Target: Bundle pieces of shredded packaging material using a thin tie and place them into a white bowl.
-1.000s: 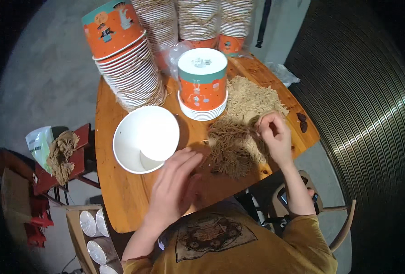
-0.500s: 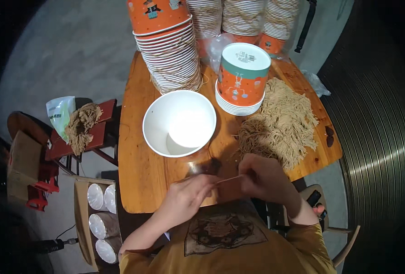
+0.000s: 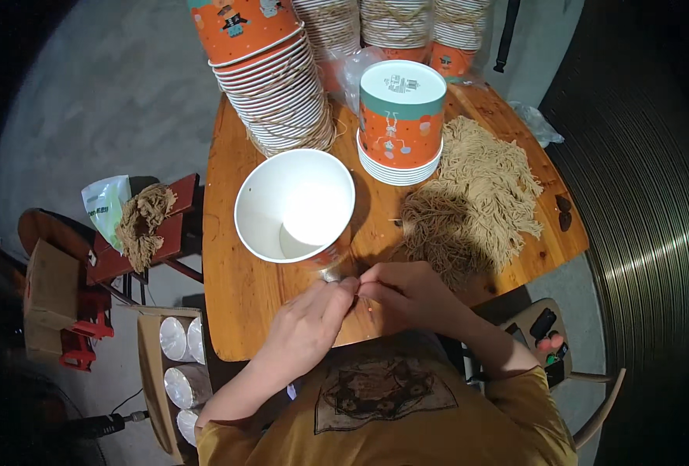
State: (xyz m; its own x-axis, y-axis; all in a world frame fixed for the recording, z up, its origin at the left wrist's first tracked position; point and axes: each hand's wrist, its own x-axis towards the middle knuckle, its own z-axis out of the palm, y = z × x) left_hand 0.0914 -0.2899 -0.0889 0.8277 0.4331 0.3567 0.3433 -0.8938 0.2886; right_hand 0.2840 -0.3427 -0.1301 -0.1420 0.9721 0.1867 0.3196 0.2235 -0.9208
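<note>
My left hand (image 3: 311, 320) and my right hand (image 3: 400, 289) meet at their fingertips over the near part of the table, both closed in a pinch. Between them is a thin brown cord, mostly hidden by the fingers now. Just beyond stands a white-lined paper bucket (image 3: 260, 203), its open mouth tilted toward me. Right of it, an upside-down orange and green paper bucket (image 3: 400, 133) sits on several nested rims. A heap of tan cord strands (image 3: 493, 182) lies on the right, its near edge in shadow close to my right hand.
A tall stack of paper buckets (image 3: 278, 101) wound with cord stands at the table's (image 3: 231, 311) far left; more stacks rise behind. On the left, a red stool (image 3: 172, 213) carries a cord bundle (image 3: 144, 225), and a carton (image 3: 154, 373) holds wrapped cylinders. A chair (image 3: 593, 404) is at right.
My hands have come together; the cord that stretched between them is now mostly out of sight. The whole view has shifted slightly, while the buckets and cord heap keep their places on the table.
</note>
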